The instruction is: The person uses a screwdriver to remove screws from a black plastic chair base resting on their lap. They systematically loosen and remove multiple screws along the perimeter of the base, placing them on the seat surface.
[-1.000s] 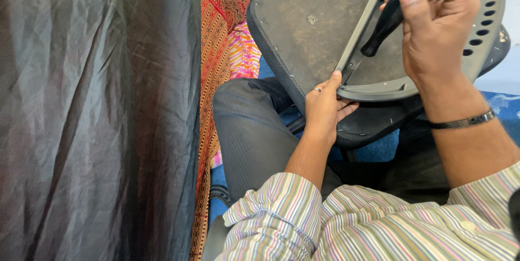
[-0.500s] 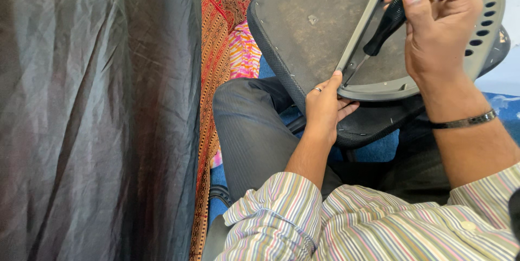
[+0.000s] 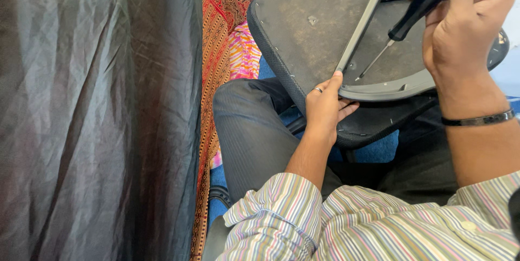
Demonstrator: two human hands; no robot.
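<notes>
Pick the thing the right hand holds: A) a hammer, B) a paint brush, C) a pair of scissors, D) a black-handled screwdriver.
D: the right hand grips a black-handled screwdriver, its thin metal shaft angled down toward the grey plastic frame on the upturned chair seat.

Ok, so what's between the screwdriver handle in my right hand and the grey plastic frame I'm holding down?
Only the thin metal shaft of the screwdriver, running from the right hand to the grey frame pinned by the left hand; head view.

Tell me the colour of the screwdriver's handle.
Black, on the screwdriver in the right hand; the head view shows it.
</notes>
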